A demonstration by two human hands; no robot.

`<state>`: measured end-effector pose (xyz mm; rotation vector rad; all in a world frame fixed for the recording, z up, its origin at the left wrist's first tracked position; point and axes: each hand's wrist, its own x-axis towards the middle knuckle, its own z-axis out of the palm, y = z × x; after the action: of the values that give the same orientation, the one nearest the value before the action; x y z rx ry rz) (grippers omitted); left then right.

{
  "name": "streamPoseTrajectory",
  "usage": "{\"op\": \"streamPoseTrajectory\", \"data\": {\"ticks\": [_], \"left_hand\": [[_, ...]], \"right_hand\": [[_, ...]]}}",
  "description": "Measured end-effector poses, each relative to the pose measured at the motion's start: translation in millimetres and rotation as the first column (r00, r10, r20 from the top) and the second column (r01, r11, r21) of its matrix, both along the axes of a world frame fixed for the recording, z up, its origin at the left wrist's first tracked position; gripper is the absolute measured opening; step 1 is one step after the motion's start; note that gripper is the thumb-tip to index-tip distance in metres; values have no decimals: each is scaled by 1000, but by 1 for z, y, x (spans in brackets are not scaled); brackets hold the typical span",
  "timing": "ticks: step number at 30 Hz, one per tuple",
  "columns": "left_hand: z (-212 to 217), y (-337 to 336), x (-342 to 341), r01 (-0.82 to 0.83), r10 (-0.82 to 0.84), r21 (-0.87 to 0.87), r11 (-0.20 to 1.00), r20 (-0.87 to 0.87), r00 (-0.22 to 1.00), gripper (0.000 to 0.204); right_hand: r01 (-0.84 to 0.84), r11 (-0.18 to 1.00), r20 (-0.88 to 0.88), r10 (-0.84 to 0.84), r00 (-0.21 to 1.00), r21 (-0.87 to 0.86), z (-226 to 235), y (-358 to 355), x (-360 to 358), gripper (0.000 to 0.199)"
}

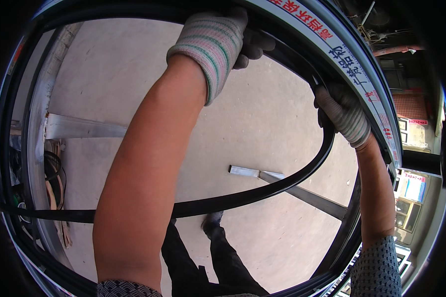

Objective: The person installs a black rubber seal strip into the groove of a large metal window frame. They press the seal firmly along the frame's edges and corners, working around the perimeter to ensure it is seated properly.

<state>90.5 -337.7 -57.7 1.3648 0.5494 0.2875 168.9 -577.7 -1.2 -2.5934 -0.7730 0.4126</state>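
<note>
A large frame [349, 64], black along its inner edge with a printed white film outside, surrounds the view. A long black rubber strip [243, 199] sags across its opening, bends up at the right and reaches the far right side. My left hand [222, 42], in a striped glove with dark grey fingers, closes around the far bar; its fingers curl by the inner edge, and its grip is partly hidden. To the right, my gloved right hand [343, 110] is closed on the rubber strip beside the frame, where the loop rises.
Beneath the frame lies a pale concrete floor [262, 114]. Metal bars [302, 195] cross below at right, and another metal bar [84, 126] at left. Coiled black cable [53, 166] sits by the left side. My legs [223, 252] stand near the lower edge.
</note>
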Motion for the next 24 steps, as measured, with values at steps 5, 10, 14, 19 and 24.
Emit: {"op": "streamPoseTrajectory", "data": {"ticks": [5,10,14,19,24], "left_hand": [[2,0,0,38,-38,-6,999,-2,999,40],[-1,-3,3,135,-135,103,986,-8,991,52],[-3,-6,3,105,-105,110,988,1,994,51],[-9,-10,2,39,-41,32,999,51,998,46],[-9,-9,1,59,-58,-7,998,122,991,43]], "right_hand": [[27,999,-71,-25,997,38,1,-1,1,39],[39,999,-109,-35,993,35,5,4,0,38],[32,999,-103,-30,994,19,4,2,1,39],[3,1000,-54,-2,999,21,0,0,2,39],[-6,999,-53,8,999,43,-2,-3,3,38]]}}
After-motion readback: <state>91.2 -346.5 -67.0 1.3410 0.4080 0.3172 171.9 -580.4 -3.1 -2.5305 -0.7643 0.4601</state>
